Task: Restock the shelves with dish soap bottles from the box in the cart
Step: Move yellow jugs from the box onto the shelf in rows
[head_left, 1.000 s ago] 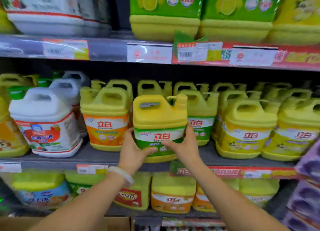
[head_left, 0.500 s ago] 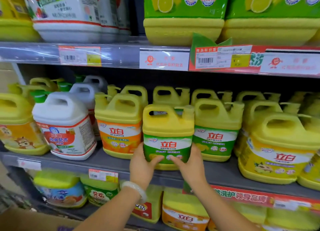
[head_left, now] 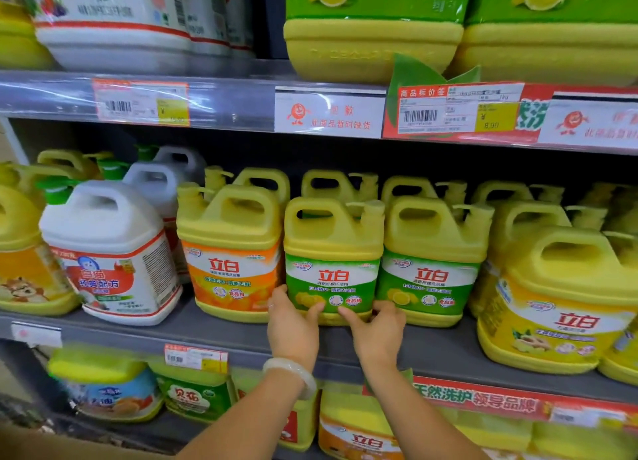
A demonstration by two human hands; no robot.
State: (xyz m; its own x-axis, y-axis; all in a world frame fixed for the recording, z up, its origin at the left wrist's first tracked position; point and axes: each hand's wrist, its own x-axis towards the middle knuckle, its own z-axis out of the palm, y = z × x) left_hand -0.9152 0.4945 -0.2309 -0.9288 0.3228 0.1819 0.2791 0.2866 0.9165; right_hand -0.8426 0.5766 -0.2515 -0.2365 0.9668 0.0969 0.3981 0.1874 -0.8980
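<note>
Yellow bottle, green-and-white label, red lettering.

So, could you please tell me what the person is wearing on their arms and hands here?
Both forearms are bare, with no sleeves in view. The left hand has a pale, smooth bangle at the wrist and what looks like a thin ring on one finger. The right hand shows no jewellery or glove.

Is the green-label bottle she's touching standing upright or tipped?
Upright: the green-label bottle stands flat on the shelf, handle on top, level with its neighbours.
</note>
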